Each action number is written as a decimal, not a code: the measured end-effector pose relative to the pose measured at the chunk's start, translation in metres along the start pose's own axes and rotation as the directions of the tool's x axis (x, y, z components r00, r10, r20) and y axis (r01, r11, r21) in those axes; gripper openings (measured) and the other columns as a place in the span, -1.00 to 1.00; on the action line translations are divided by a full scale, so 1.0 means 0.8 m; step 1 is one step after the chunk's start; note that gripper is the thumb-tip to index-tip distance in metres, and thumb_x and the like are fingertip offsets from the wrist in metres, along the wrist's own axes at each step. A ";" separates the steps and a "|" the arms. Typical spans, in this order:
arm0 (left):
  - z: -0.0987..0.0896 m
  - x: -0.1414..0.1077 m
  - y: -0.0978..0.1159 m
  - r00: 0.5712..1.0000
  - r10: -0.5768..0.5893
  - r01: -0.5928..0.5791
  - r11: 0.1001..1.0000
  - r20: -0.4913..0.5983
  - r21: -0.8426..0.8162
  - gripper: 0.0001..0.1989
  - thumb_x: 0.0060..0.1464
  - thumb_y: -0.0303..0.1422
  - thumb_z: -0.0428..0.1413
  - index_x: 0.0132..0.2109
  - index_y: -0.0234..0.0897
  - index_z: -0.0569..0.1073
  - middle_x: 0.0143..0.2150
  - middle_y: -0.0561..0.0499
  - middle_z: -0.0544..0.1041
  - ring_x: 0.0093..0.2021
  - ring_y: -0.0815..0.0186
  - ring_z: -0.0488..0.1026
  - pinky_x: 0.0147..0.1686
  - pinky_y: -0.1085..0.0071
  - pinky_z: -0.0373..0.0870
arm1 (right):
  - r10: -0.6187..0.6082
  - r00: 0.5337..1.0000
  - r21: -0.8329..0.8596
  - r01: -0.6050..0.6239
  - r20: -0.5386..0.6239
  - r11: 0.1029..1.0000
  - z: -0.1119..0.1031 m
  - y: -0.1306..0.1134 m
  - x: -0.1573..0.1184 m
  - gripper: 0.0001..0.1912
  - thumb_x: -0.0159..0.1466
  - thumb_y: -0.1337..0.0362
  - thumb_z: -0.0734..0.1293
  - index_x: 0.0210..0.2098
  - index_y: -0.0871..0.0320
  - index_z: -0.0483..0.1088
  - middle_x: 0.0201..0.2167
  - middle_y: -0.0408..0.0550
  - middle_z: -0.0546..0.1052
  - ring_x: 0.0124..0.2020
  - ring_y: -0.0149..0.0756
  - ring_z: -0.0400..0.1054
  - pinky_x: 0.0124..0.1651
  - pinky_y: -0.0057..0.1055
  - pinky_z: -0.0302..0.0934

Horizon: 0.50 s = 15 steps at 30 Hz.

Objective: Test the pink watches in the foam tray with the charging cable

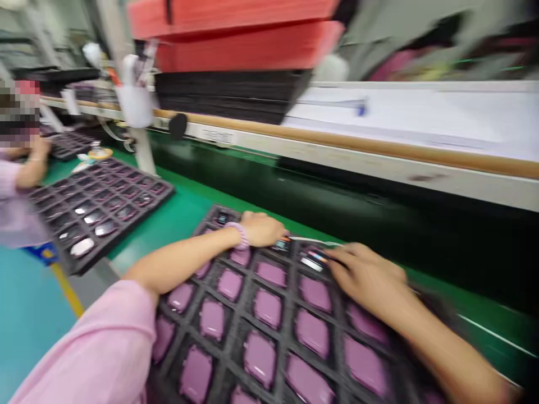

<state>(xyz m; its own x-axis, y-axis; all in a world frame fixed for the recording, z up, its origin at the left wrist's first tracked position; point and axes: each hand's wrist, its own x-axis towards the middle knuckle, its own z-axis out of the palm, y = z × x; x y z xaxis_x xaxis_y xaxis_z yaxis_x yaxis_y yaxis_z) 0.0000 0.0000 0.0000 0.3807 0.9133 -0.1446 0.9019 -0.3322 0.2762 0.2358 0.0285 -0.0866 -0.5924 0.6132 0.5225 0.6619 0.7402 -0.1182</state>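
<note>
While three pockets along the far edge of the black foam tray (244, 304) hold dark-faced units, the other visible ones hold purple rectangular casings (268, 307), so few seem dealt with. The left hand (261, 229) curls beside one lit display unit (281, 245), the right hand (366, 272), partly bent, meets another (313, 260); blur hides any grip.
</note>
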 end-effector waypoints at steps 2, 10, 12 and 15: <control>0.015 0.017 -0.012 1.000 0.028 -0.028 0.999 -0.009 -0.017 -0.63 0.37 -0.34 -0.13 -0.21 -0.25 0.56 -0.11 -0.12 0.59 0.05 0.04 0.43 0.08 0.06 0.29 | 0.133 0.984 -0.100 -0.122 0.120 0.988 -0.021 0.001 -0.017 -0.67 0.34 0.24 0.17 -0.23 0.11 0.58 -0.26 0.10 0.50 -0.23 -0.05 0.42 -0.24 -0.20 0.28; 0.025 0.024 -0.026 0.997 0.014 -0.025 0.990 -0.075 -0.137 -0.62 0.31 -0.28 -0.14 -0.27 -0.23 0.56 -0.29 -0.09 0.57 0.00 0.03 0.38 0.12 0.13 0.16 | 0.290 0.940 -0.077 -0.281 0.180 0.957 -0.023 -0.017 -0.002 -0.71 0.36 0.33 0.20 -0.16 0.09 0.58 -0.22 0.06 0.46 -0.13 -0.08 0.34 -0.04 -0.15 0.14; 0.025 0.026 -0.027 0.996 0.011 -0.028 0.982 -0.093 -0.189 -0.63 0.28 -0.27 -0.09 -0.37 -0.23 0.54 -0.37 -0.06 0.55 -0.02 0.04 0.39 0.11 0.16 0.16 | 0.291 0.940 -0.066 -0.284 0.175 0.957 -0.024 -0.018 -0.004 -0.71 0.36 0.33 0.20 -0.17 0.08 0.58 -0.22 0.05 0.46 -0.13 -0.09 0.34 -0.03 -0.15 0.11; 0.029 0.029 -0.029 0.992 -0.006 -0.030 0.958 -0.125 -0.284 -0.64 0.24 -0.25 0.01 -0.48 -0.23 0.52 -0.45 -0.03 0.52 -0.09 0.07 0.45 0.07 0.23 0.20 | 0.311 0.936 -0.079 -0.301 0.166 0.950 -0.026 -0.023 -0.003 -0.73 0.35 0.36 0.21 -0.22 0.09 0.58 -0.24 0.04 0.48 -0.14 -0.10 0.36 -0.06 -0.18 0.09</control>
<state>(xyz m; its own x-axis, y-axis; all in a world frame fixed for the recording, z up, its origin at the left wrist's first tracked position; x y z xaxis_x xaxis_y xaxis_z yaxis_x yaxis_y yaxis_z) -0.0074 0.0236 -0.0318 0.3465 0.9377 -0.0268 0.7949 -0.2784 0.5391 0.2345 0.0079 -0.0681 -0.4249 0.8496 0.3124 0.8437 0.4968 -0.2036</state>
